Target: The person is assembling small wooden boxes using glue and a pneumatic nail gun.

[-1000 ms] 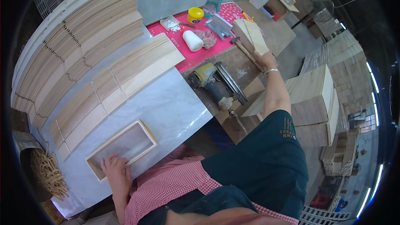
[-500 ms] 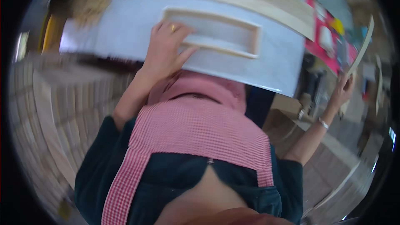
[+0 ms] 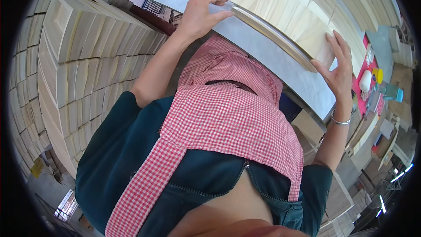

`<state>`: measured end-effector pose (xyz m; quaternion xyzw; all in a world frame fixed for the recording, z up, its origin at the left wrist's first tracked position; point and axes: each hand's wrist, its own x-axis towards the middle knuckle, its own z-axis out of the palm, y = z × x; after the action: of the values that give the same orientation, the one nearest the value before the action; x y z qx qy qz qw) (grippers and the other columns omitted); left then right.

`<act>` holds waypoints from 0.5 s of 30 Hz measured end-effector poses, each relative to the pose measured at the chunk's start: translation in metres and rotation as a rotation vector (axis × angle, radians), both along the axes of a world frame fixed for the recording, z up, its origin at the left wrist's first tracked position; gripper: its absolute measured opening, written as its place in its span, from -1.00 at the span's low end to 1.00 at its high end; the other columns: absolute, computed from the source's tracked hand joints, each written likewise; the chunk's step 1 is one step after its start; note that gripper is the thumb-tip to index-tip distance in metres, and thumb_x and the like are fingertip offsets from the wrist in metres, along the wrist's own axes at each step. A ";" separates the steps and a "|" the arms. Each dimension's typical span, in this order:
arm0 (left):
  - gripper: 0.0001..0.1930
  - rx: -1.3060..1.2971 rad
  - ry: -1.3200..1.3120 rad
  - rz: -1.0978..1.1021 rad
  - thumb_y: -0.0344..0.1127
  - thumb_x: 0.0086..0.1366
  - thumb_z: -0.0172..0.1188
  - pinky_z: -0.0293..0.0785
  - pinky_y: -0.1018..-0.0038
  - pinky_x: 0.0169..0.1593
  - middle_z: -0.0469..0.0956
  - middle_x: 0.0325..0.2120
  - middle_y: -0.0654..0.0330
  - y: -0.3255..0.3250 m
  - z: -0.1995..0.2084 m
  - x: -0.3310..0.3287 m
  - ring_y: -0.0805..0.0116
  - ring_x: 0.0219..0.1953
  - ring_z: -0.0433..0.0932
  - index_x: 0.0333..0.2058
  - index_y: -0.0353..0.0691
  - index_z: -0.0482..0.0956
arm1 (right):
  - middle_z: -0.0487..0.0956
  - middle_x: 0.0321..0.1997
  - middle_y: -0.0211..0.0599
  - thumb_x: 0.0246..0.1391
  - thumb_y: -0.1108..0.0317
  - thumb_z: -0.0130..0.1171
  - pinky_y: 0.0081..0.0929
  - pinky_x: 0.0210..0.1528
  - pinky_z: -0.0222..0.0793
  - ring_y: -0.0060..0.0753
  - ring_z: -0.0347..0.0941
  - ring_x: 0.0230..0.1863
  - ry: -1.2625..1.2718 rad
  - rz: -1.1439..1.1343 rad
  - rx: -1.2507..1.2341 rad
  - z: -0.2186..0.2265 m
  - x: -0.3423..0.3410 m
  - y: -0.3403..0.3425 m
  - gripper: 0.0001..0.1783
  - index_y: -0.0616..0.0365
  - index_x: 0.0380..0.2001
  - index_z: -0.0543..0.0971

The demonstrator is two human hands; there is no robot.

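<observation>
A pale wooden panel [image 3: 280, 15] lies over a narrow rectangular wooden frame [image 3: 272, 37] on the light grey tabletop [image 3: 263, 55]. At the panel's left end is my left hand [image 3: 198, 16], thumb and fingers apart around the corner; whether the fingertips touch the wood I cannot tell. My right hand [image 3: 340, 68] spans the right end, its thumb at the near edge and its fingers at the far side. The panel hides most of the frame, and only its near side shows.
Long pale boards [image 3: 351, 0] lie along the far side of the table. To the right, a red cloth [image 3: 366, 61] carries a white bottle [image 3: 365, 81] and a yellow container [image 3: 377, 76]. High stacks of wooden pieces [image 3: 101, 57] stand close on my left.
My right hand has come in from the far right with the thin board, which now lies on the frame. My left hand has shifted to the frame's left end. The view has turned.
</observation>
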<state>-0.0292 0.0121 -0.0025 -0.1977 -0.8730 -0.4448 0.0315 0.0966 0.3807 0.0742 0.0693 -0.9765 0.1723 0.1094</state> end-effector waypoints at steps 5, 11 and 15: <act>-0.66 -0.005 -0.013 -0.020 -0.23 0.12 0.43 0.52 0.43 -0.10 0.69 -0.27 0.10 0.011 0.005 -0.004 0.24 -0.27 0.63 -0.17 -0.31 0.73 | 0.44 0.37 -0.18 -0.13 0.05 0.55 -0.12 0.38 0.29 -0.03 0.36 0.33 -0.061 -0.009 0.058 0.000 0.000 0.003 -0.18 0.02 0.24 0.54; -0.75 -0.045 0.078 -0.043 -0.25 0.13 0.41 0.51 0.41 -0.19 0.70 -0.34 0.11 0.017 0.006 -0.009 0.23 -0.35 0.61 -0.28 -0.31 0.75 | 0.44 0.37 -0.20 -0.14 0.05 0.56 -0.13 0.40 0.27 -0.04 0.36 0.34 -0.052 0.004 0.122 -0.004 0.006 0.008 -0.18 0.00 0.24 0.54; -0.78 -0.153 0.224 -0.070 -0.26 0.14 0.40 0.50 0.37 -0.23 0.70 -0.37 0.14 0.019 0.010 -0.008 0.21 -0.39 0.58 -0.31 -0.29 0.75 | 0.44 0.37 -0.21 -0.15 0.05 0.56 -0.13 0.40 0.27 -0.06 0.36 0.34 -0.044 0.018 0.152 -0.017 0.007 0.011 -0.18 -0.02 0.23 0.54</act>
<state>-0.0373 0.0314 0.0077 -0.2784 -0.8878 -0.3531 0.0982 0.1032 0.3916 0.0568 0.0823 -0.9883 0.1003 0.0807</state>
